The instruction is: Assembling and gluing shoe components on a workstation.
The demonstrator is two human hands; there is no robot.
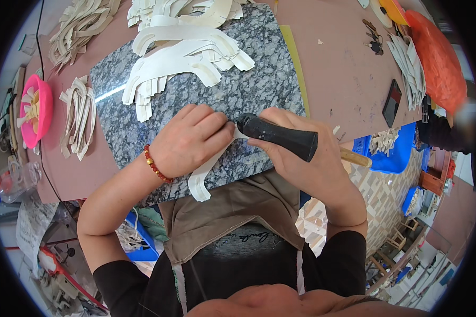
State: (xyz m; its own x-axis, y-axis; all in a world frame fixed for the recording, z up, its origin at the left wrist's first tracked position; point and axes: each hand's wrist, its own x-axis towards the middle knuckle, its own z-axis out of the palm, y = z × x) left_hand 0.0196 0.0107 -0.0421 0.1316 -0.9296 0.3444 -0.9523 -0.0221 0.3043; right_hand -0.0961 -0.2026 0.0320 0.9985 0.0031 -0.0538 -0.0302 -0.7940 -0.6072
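Observation:
My left hand (189,140), with a red bead bracelet at the wrist, presses a cream leather strip (203,177) flat on the grey granite slab (259,79). The strip hangs over the slab's near edge. My right hand (301,158) grips a black hammer-like tool (277,136) with a wooden handle end (355,158); its black head touches the strip right beside my left fingertips. More cream cut pieces (185,55) lie stacked on the far half of the slab.
Piles of cream strips (79,119) lie on the brown table at left, beside a pink bowl (36,111). A dark phone (391,103), keys (374,39), an orange bag (436,58) and a blue crate (394,150) are at right.

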